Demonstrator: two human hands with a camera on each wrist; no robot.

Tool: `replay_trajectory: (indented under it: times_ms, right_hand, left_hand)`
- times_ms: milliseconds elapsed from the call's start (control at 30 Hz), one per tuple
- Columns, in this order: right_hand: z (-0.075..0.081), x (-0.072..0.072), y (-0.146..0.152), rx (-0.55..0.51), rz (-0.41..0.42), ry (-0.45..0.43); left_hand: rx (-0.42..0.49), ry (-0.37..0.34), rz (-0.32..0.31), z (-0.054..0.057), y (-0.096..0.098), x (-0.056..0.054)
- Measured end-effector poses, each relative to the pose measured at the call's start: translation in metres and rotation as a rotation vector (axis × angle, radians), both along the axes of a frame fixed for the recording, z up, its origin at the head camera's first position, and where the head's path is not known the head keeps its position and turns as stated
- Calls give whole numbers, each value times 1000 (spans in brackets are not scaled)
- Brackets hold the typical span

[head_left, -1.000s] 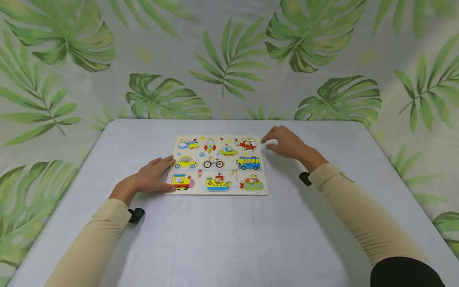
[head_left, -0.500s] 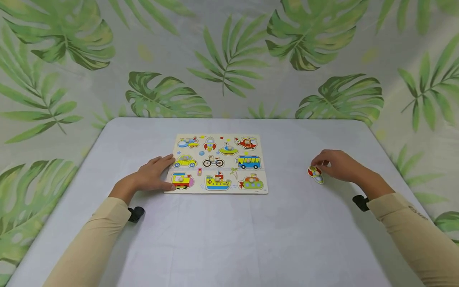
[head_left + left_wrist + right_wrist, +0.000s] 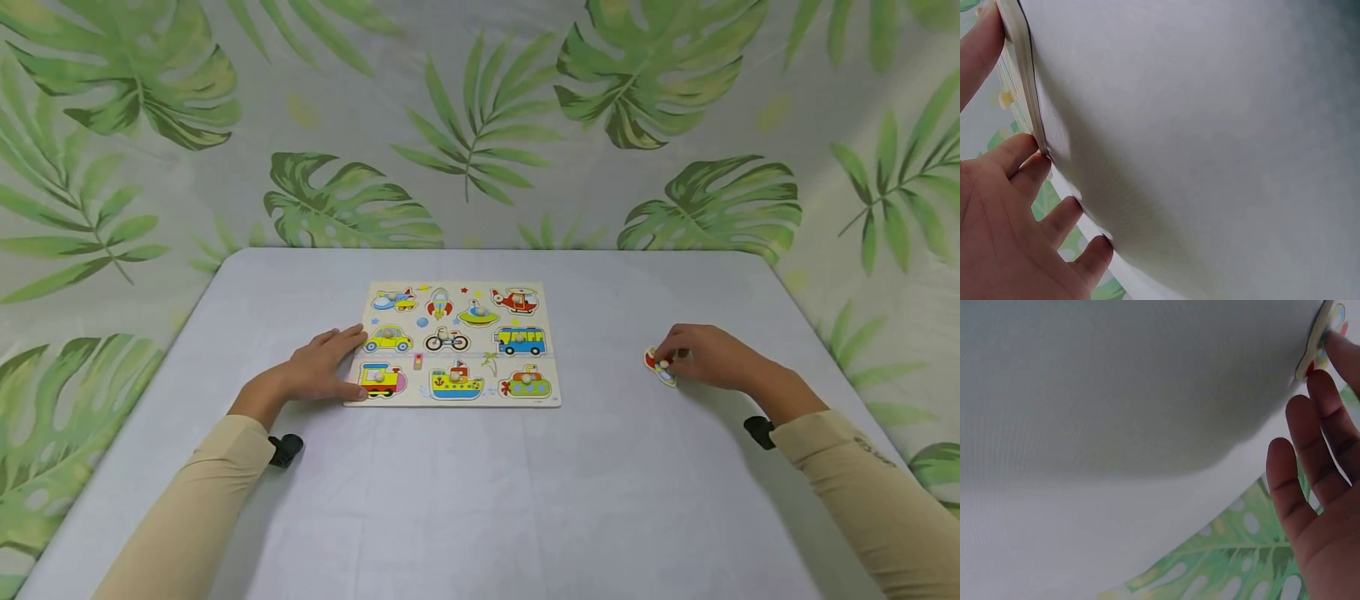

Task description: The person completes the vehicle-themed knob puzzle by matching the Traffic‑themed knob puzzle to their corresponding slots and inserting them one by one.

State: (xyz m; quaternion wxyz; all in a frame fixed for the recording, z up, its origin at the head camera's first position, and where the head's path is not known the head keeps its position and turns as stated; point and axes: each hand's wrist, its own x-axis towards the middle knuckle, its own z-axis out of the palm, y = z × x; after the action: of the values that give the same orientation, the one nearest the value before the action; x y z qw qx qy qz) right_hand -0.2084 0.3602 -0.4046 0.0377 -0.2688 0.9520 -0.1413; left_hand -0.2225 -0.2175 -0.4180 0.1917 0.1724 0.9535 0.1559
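A wooden knob puzzle board [image 3: 487,358] with pictures of vehicles lies flat on the white table. My left hand [image 3: 318,367] rests at its left side, thumb on the front corner and fingertips along the edge. In the left wrist view, two fingertips [image 3: 1035,153] touch the board edge and the other two press on the cloth. Far to the right, my right hand [image 3: 705,357] pinches a rocket puzzle piece [image 3: 651,357], its thumb and fingers covering part of it. The right wrist view shows the piece [image 3: 1311,344] at its upper corner; whether it touches the table is unclear.
White cloth covers the table [image 3: 450,500]. A leaf-patterned curtain [image 3: 480,125] hangs behind and around it. On the board, a helicopter [image 3: 517,301], a bus [image 3: 521,340] and several other pictures show, many with small knobs.
My right hand has moved from beside the board's upper right corner to the rocket piece at the right, and its fingers have closed further over the piece. The left hand has stayed still.
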Motion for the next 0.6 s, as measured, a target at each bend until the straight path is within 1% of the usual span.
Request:
replay_trajectory:
  times_ms: [233, 333, 400, 467, 533, 600]
  right_hand:
    - [2, -3, -18, 43, -132, -34]
    - [0, -3, -26, 81, -157, -46]
    - [0, -3, -29, 95, -161, -52]
    - [-2, -3, -28, 88, -152, -30]
    - [-2, -3, -26, 37, -120, -13]
    - [-3, -3, -23, -23, -69, 15]
  left_hand:
    - [-6, -21, 18, 0, -1, 0]
    - [5, -25, 14, 0, -1, 0]
    - [13, -28, 10, 1, -1, 1]
    - [13, -27, 8, 2, 0, 2]
    - [12, -28, 12, 3, 0, 2]
    - [8, -25, 13, 4, 0, 2]
